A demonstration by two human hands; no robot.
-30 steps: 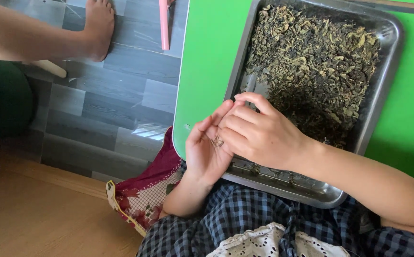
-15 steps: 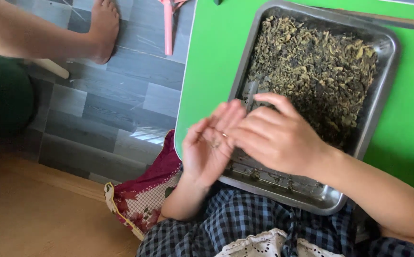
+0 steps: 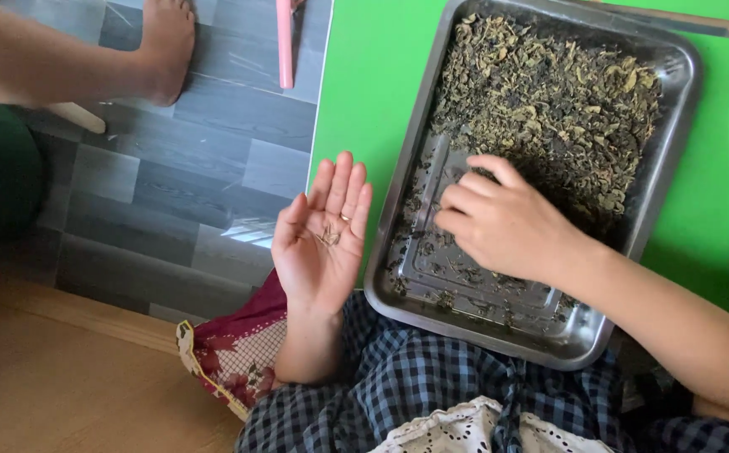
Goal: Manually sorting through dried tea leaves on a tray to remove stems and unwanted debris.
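Nearest us, our left hand (image 3: 321, 243) lies flat and palm up beside the tray (image 3: 421, 315), fingers stretched out, cradling a few dark bits (image 3: 329, 233) on the palm; they look like stems, though they are too small to be sure. Just beyond, our right hand (image 3: 499, 220) rests inside the tray, fingers curled down onto the dried leaves (image 3: 549, 101); we cannot tell whether it pinches anything. The leaves are heaped in the far half. The tray sits on a green table (image 3: 373, 67). Farther left, another person's bare foot (image 3: 167, 38) rests on the floor.
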